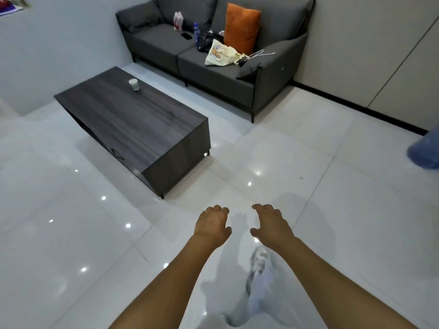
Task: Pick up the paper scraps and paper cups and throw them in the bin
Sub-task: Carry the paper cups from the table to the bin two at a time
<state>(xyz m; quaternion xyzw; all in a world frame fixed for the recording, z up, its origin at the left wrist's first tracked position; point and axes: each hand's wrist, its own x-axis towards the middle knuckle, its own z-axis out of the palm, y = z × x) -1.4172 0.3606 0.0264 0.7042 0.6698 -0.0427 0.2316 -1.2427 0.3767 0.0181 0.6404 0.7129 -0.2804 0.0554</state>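
A white paper cup stands upright on the far part of the dark wooden coffee table. My left hand and my right hand reach forward over the white tiled floor, well short of the table. Both hold nothing, with fingers loosely bent downward. No paper scraps and no bin show in this view.
A grey sofa behind the table carries an orange cushion, a bag, a blue bottle and a phone. A blue object sits at the right edge. My shoe is on the tiles below my hands.
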